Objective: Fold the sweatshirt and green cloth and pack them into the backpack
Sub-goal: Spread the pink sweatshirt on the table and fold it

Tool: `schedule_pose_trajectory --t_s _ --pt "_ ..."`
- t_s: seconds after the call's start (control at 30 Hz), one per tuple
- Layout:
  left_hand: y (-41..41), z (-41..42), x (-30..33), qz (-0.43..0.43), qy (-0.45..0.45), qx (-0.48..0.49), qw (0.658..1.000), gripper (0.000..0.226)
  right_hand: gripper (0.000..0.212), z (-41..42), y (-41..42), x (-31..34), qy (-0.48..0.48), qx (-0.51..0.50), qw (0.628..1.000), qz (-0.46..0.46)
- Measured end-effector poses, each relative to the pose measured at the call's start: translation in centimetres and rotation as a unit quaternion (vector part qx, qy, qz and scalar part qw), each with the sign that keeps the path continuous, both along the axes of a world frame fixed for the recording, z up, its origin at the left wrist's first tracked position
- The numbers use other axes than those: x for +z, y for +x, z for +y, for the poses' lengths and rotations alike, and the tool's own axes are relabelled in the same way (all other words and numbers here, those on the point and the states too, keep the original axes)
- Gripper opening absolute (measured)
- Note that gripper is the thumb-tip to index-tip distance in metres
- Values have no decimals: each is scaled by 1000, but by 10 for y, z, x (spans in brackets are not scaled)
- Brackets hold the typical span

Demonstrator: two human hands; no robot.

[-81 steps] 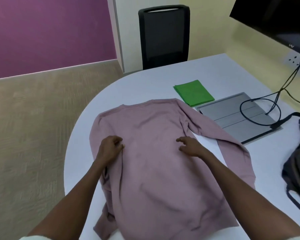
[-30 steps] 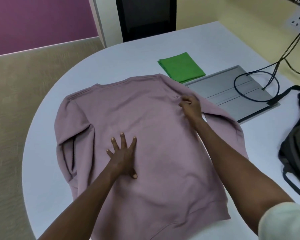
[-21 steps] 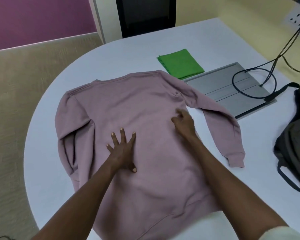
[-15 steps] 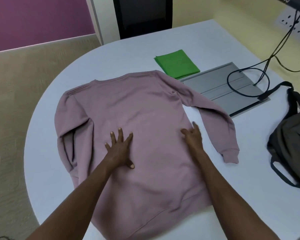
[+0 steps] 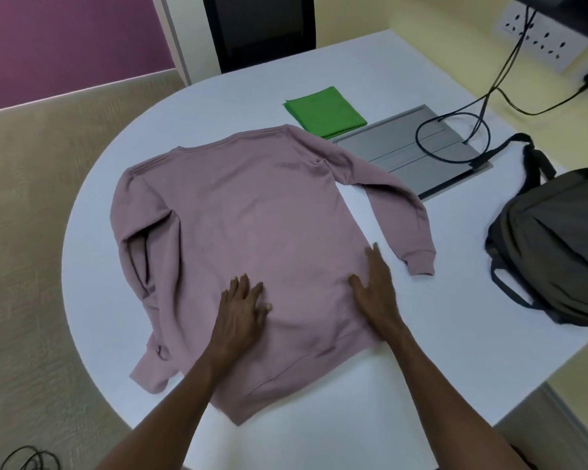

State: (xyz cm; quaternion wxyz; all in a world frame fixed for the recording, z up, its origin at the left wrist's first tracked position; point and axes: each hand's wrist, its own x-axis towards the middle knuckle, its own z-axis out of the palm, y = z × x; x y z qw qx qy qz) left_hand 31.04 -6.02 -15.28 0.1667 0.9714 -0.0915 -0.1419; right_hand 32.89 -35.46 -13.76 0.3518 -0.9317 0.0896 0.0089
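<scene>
Sweatshirt: the pink sweatshirt [image 5: 252, 232] lies spread flat in the middle of the surface [image 5: 438, 351], neck toward the far edge, hem toward the near edge.
Sleeves: one sleeve lies out toward the right edge, apart from the body; the other is bunched along the left edge.
Left hand: the left hand [image 5: 240, 310] rests flat on the lower body of the sweatshirt, fingers straight and close together, holding nothing.
Right hand: the right hand [image 5: 375, 286] lies flat along the sweatshirt's right side seam, fingers straight and together, thumb spread onto the fabric.
Green cloth: the green cloth [image 5: 325, 111] sits already folded near the far edge, just beyond the sweatshirt's shoulder.
Backpack: the grey backpack [image 5: 554, 245] slumps at the right edge, well apart from the sweatshirt.
Risk: the bunched left sleeve may get folded in crooked and leave a lumpy bundle; the hem lies close to the near edge, so a firm sweep could drag it off.
Change: half a second ago the left hand's fingers were fanned higher on the body; now they are drawn together and lower. The right hand has slid down the seam toward the hem.
</scene>
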Motion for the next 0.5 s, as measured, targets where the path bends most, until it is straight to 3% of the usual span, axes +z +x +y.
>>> schedule_pose_trajectory --t_s 0.1,0.2,0.27,0.37,0.43,0.5 --pt "-33 1 -2 27 67 -46 996 84 73 -10 -40 -21 -205 205 955 59" --pt "-47 9 -6 55 106 -48 992 98 69 -31 -64 -35 -290 179 936 87" --pt "-51 5 2 62 96 -21 993 85 62 -32 -64 -26 -247 104 954 134" --pt "-63 -9 15 44 68 -26 996 71 61 -27 -58 -7 -49 -106 985 126" --pt "-71 -18 14 29 21 -63 997 69 60 -31 -56 7 85 -212 964 134" --pt "-77 -30 7 48 0 -100 994 66 36 -36 -53 21 214 -288 920 160"
